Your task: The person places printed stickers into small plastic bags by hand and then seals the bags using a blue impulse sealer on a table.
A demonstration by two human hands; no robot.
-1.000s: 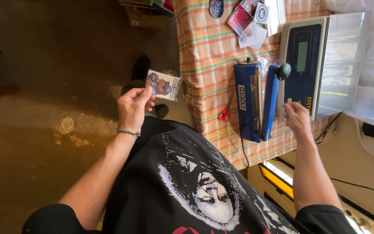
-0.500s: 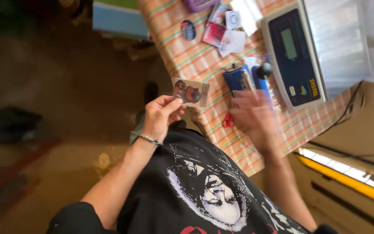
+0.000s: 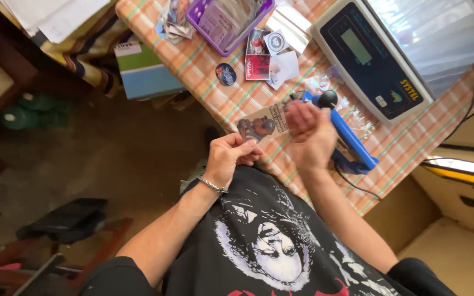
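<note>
Now we pinch the printed card packet (image 3: 261,124) in our left hand (image 3: 229,159), our right hand (image 3: 309,138) gripping its three-o'clock edge, over the counter (image 3: 237,96); the blue sealer (image 3: 346,143) at three o'clock sits unused, sealing seemingly not yet done.

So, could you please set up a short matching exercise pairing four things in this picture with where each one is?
Things:
1. small picture packet
2. purple tray
3. weighing scale
4. blue heat sealer

Places:
A. far end of the checked tablecloth, holding clear sleeves
B. just beyond the right hand, near the table's front edge
C. held between the left hand and the right hand
D. on the table's right side, under clear plastic

Pairs: 1-C, 2-A, 3-D, 4-B
</note>
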